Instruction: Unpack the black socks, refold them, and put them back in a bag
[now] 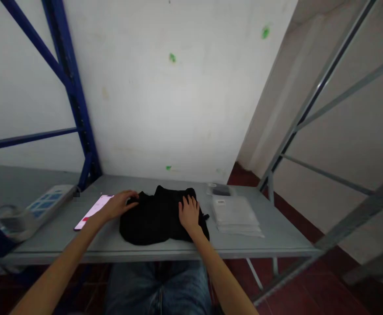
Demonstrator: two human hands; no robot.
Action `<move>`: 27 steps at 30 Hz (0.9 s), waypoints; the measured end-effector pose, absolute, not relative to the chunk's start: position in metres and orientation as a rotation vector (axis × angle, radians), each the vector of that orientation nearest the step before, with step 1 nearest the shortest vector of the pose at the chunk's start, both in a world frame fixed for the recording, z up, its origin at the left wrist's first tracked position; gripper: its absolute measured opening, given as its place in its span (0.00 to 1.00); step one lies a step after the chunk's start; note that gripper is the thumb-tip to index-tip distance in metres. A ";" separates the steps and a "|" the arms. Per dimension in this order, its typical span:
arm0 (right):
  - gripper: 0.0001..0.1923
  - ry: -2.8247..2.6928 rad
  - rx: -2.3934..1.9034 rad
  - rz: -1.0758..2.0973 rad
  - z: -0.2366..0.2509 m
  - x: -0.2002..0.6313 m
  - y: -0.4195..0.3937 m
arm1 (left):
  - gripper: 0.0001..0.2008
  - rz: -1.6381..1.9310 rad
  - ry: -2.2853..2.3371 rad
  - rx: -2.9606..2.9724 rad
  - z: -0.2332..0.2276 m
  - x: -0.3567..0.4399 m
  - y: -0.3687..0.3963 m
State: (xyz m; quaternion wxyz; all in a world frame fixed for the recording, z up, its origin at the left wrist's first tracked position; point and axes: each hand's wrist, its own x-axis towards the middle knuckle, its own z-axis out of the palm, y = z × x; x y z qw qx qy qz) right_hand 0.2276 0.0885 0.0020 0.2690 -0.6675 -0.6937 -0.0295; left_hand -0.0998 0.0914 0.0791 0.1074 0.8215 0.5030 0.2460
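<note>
Head: L hand [118,204], R hand [189,213] on black cloth [155,218]

No legible txt anywhere. Phone [94,211] at approx 9 o'clock of the black garment [160,216] has a lit pinkish screen, but the content is too blurred to read. Small label on top clear bag of the stack [235,214], at 3 o'clock of garment, is too small to read. Power strip [49,202] at far 9 o'clock: no readable markings.

Single head cam, looking forward and down from above the seated person's lap — facing the grey metal table [276,238] and white plaster wall [178,96], at arm's reach.
</note>
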 end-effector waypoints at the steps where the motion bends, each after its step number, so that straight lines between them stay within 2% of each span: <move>1: 0.25 -1.873 -1.796 -0.084 0.002 0.229 0.088 | 0.19 0.759 1.495 2.403 0.078 -0.094 0.096; 4: 0.25 -1.876 -1.751 -0.120 0.000 0.232 0.085 | 0.23 0.844 1.728 2.256 0.077 -0.080 0.110; 7: 0.25 -1.873 -1.695 -0.153 -0.002 0.233 0.081 | 0.19 0.774 2.058 2.134 0.080 -0.066 0.115; 10: 0.24 -1.869 -1.607 -0.185 0.002 0.238 0.080 | 0.18 0.677 2.274 2.273 0.088 -0.045 0.103; 12: 0.23 -1.844 -1.534 -0.219 0.010 0.247 0.086 | 0.19 0.780 2.341 2.381 0.094 -0.024 0.090; 16: 0.22 -1.857 -1.598 -0.298 0.037 0.286 0.115 | 0.19 0.831 2.101 2.531 0.093 0.024 0.069; 20: 0.21 -2.052 -1.905 -0.353 0.053 0.330 0.147 | 0.21 0.811 1.735 2.670 0.062 0.056 0.065; 27: 0.17 -2.094 -2.034 -0.300 0.047 0.357 0.171 | 0.30 0.721 1.645 2.572 0.008 0.058 0.067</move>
